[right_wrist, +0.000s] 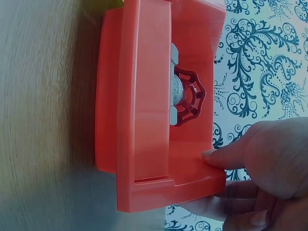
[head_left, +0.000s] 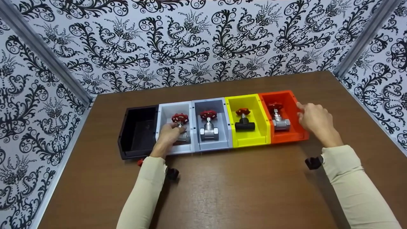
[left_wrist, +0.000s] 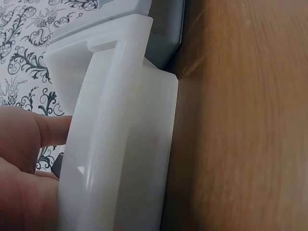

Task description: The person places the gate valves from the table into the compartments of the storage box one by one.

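A row of joined bins holds valves with red handwheels. My left hand (head_left: 168, 135) reaches into the white bin (head_left: 166, 109) and grips the metal gate valve (head_left: 184, 137) near its body; most fingertips are hidden. In the left wrist view, the white bin's front wall (left_wrist: 103, 144) hides what the fingers hold. My right hand (head_left: 316, 119) pinches the outer side wall of the red-orange bin (head_left: 295, 127), thumb inside and fingers outside, as the right wrist view shows. Inside that bin stands another metal valve (head_left: 279, 122), apart from the hand.
Between them, the grey bin (head_left: 222, 140) holds a metal valve (head_left: 209, 130) and the yellow bin (head_left: 254, 141) a black-bodied valve (head_left: 244, 125). At the left end is a black bin (head_left: 140, 133). A small red object (head_left: 140, 162) shows beside the left sleeve on the brown table (head_left: 238, 184).
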